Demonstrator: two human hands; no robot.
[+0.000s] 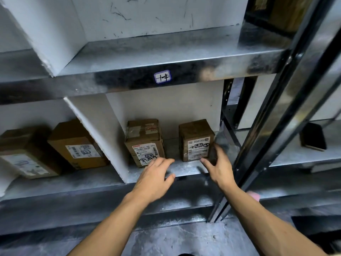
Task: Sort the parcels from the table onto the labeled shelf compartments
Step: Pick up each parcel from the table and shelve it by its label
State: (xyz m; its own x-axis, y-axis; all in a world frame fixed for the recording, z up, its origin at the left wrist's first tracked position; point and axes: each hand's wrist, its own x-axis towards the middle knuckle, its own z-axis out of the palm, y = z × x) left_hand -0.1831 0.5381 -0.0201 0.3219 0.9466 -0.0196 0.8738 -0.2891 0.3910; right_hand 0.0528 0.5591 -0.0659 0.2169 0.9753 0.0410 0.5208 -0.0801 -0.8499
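On the shelf edge [118,81], a sticker [162,77] reads 1-4.

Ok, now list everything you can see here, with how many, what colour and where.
parcels: four, brown cardboard, two left of the lower divider, two right of it
shelf: one, grey metal, holding the parcels
label: one, white with blue border, front edge above the parcels
dividers: two, white, one on each level
phone: one, dark, neighbouring rack at far right
left hand: one, open, over the shelf edge
right hand: one, at the rightmost parcel's lower corner, grip unclear
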